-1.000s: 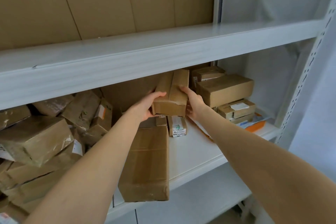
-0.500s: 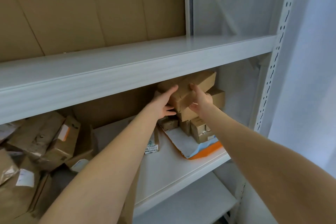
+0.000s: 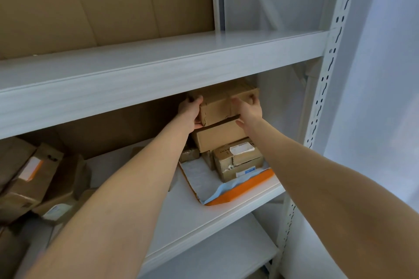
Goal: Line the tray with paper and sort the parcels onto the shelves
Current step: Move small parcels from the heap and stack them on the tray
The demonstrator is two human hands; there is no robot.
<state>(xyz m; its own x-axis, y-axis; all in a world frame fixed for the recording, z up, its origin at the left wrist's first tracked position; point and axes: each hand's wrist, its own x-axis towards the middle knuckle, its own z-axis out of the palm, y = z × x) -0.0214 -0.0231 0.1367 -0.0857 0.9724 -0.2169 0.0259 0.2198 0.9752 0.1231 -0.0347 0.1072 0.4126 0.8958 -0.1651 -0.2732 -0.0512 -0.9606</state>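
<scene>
The brown cardboard parcel (image 3: 217, 106) now sits level atop the stacked boxes (image 3: 217, 137), practically shelved. Left hand (image 3: 190, 111) and right hand (image 3: 249, 107) still grip its ends.

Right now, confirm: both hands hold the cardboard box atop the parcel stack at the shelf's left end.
Wrong end. In the head view, the left hand and right hand hold the cardboard box atop the parcel stack at the right end of the shelf.
</scene>
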